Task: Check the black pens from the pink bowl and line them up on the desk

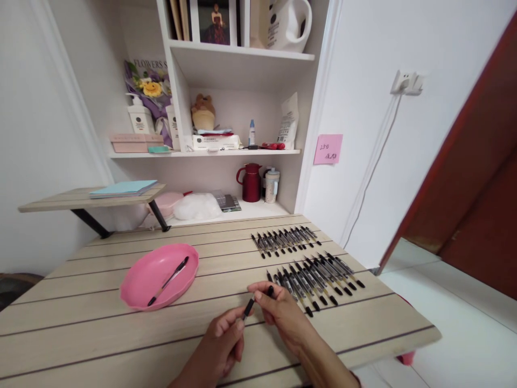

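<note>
My left hand (227,340) is closed around a pen (249,307) with a black grip, its tip pointing up and away from me. My right hand (285,317) meets it at the tip, thumb and index finger pinched together. A small black piece that looks like a pen cap (270,291) sticks out of the right fingers. Beyond and to the right lie two rows of pens, a nearer row (319,279) and a farther row (285,240). To the left, a single pen (168,280) with black ends rests in a pink scalloped tray (135,275).
A small raised shelf (56,199) with blue paper (123,188) stands at the table's back left. Behind the wooden table (100,337) are white shelves with a red jug (251,183), a tumbler (272,186) and a white plastic bundle (197,206). A pink note (328,149) is on the wall.
</note>
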The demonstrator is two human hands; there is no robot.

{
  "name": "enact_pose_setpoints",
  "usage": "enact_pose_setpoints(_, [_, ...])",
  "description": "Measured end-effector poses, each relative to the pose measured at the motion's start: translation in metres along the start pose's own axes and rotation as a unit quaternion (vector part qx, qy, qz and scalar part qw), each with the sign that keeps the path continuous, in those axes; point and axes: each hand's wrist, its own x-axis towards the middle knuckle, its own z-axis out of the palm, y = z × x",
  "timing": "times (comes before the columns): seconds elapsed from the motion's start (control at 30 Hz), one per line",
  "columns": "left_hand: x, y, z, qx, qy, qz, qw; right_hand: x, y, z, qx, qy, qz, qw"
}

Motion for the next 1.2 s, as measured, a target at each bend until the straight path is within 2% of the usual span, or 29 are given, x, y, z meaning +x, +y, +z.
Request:
enact_pose_setpoints(0.13, [0.001,0.0,0.0,0.008,-0.011,-0.007,1.0,0.001,0.001,0.001,-0.02,0.019,-0.007,1.0])
enact_pose_setpoints(0.5, [-0.002,0.001,-0.001,-0.016,-0.008,-0.002,1.0,0.0,-0.008,0.005,0.07,0.059,-0.046,0.995])
enact_pose_setpoints(0.63, [-0.003,0.003,-0.002,-0.02,-0.006,-0.008,1.0,0.003,-0.012,-0.002,0.1,0.114,-0.065,0.986])
enact_pose_setpoints(0.77, [-0.002,0.013,0.001,-0.066,0.006,-0.017,0.998,0.001,-0.008,0.0,0.021,0.106,-0.055,0.993])
enact_pose_setpoints(0.93, [0.011,0.026,0.01,-0.155,-0.019,-0.033,0.987,-0.003,-0.002,0.009,-0.037,0.058,-0.114,0.991])
enact_pose_setpoints(1.2, [0.036,0.032,0.013,-0.216,-0.033,-0.017,0.976,-0.004,-0.015,0.014,-0.059,0.09,-0.104,0.989])
